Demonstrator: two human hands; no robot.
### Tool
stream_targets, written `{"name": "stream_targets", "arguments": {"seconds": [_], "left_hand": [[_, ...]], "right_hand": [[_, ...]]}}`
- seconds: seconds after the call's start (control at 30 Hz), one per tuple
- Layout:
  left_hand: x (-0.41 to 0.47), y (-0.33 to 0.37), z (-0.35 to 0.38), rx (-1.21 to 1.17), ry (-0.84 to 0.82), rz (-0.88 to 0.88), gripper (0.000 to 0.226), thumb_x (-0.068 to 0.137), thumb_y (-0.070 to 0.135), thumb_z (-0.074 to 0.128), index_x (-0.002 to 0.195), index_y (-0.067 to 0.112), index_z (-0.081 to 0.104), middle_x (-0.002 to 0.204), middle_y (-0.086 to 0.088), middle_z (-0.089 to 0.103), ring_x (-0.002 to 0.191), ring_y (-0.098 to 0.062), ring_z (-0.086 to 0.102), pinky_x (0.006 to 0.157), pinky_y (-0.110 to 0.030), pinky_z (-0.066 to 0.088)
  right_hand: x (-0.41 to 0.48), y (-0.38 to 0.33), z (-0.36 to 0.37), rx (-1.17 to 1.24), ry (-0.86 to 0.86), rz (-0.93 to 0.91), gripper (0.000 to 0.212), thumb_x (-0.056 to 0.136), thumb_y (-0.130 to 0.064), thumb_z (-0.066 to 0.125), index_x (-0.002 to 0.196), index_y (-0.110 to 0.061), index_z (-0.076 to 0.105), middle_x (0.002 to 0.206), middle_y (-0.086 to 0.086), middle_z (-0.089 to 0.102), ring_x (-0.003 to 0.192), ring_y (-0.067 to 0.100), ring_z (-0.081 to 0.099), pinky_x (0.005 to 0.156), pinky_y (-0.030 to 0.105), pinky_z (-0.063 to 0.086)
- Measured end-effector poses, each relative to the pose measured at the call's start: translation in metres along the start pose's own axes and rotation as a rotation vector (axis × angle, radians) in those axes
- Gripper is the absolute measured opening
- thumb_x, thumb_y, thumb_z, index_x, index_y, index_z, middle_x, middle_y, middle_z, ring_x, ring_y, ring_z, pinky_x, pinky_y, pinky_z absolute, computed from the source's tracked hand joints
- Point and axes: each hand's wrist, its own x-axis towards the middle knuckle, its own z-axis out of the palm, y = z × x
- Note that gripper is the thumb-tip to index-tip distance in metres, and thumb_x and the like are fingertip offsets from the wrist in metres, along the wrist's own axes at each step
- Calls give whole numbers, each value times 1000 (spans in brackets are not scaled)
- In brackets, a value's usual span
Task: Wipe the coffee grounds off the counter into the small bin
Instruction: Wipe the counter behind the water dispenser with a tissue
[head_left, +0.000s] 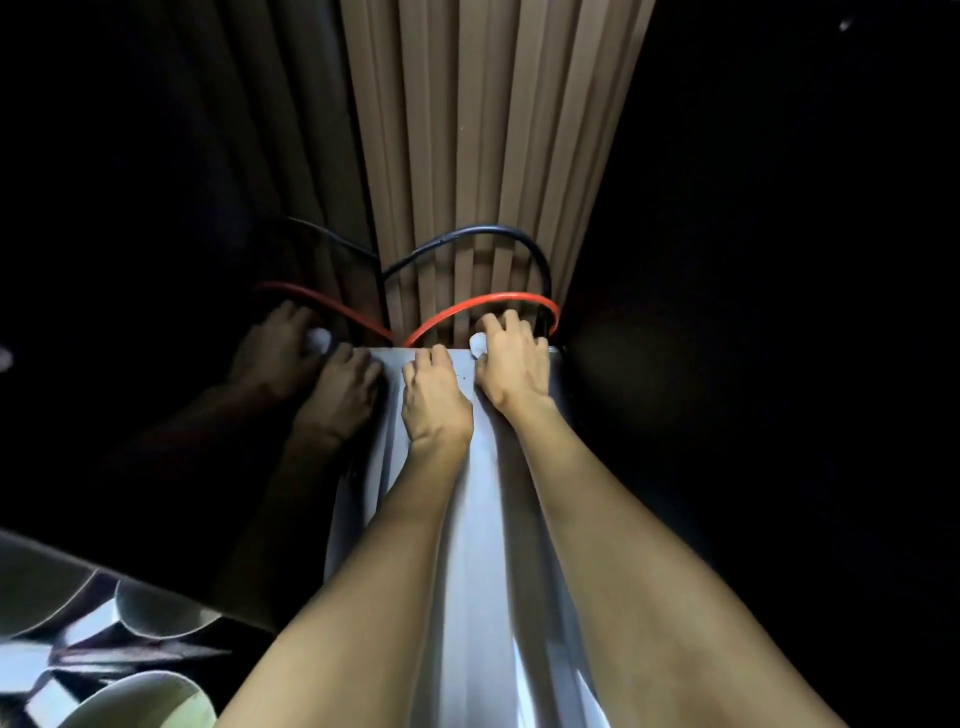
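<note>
Reaching both arms forward along a narrow grey bench (488, 519); its long axis runs straight away from me to a slatted wall (467, 130).

Right grip (514, 364) sits at the bench's far right corner, clamped on a white wad (477, 343). Only a small lump shows at the thumb side, so its shape and heading are unclear.

Left grip (436, 402) lies just beside it, fingers bent, tips down near the far edge. I cannot tell whether they hold anything.

A few dark specks (457, 375) on the bench between the two grips may be the grounds; too small to be sure.

A red cable (493, 299) and a black cable (467, 231) loop just beyond the far edge.

A dark glossy panel (156, 415) on the left mirrors my hands; the right side is black.

At lower left, a pale round-rimmed vessel (140, 696) is cut off by the frame; whether it is the bin I cannot tell.
</note>
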Motion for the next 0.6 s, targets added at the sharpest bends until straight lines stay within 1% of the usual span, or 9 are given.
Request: {"name": "stream_targets", "arguments": {"seconds": [0.07,0.13,0.2,0.23,0.3,0.37,0.5,0.6], "left_hand": [[-5,3,-6,-22,-8,-6,30,89,-2,47,119,3,50,130,-13,48,120,-29,43,93,-35,42],[-13,7,-17,-30,-31,2,33,90,-1,47,123,3,49,132,-14,45,121,-30,42,93,-36,43],[-24,12,-31,-31,-76,11,36,90,0,48,126,3,48,134,-14,43,122,-31,42,93,-37,43],[-32,15,-39,-22,-100,16,37,89,0,48,127,3,47,135,-14,42,122,-32,42,94,-38,43],[-49,22,-56,11,-142,41,39,89,0,49,128,4,47,136,-14,42,122,-32,44,96,-38,43],[-74,28,-74,37,-189,65,39,89,1,49,128,4,47,135,-16,43,122,-32,45,95,-39,44],[-131,26,-109,128,-235,130,42,87,-3,49,128,4,46,132,-16,46,122,-33,46,92,-39,45],[-178,22,-128,156,-256,173,41,86,-2,49,126,4,48,130,-17,47,119,-35,49,91,-40,45]], "right_hand": [[-6,-1,-6,97,-10,57,33,89,-13,54,121,-10,46,129,13,45,117,31,50,93,40,42],[-16,-4,-15,204,-25,109,32,90,-13,53,121,-9,45,130,13,41,111,33,55,83,38,46],[-29,-7,-29,239,-29,128,30,90,-10,53,119,-7,45,131,13,39,109,35,56,75,36,44],[-36,-8,-36,229,-27,130,31,89,-9,52,120,-7,45,132,13,38,111,35,54,75,36,44],[-55,-10,-52,194,-20,125,38,88,-7,52,126,-7,43,135,13,38,117,33,50,82,39,46],[-84,-12,-67,195,-42,120,43,87,-5,52,129,-9,42,135,12,42,120,31,50,87,39,46],[-152,-13,-92,265,-106,155,37,86,-3,53,122,-8,45,129,13,50,115,33,53,84,38,46],[-202,-10,-113,346,-154,198,39,85,-4,55,122,-8,43,128,13,52,114,34,54,84,36,45]]}}
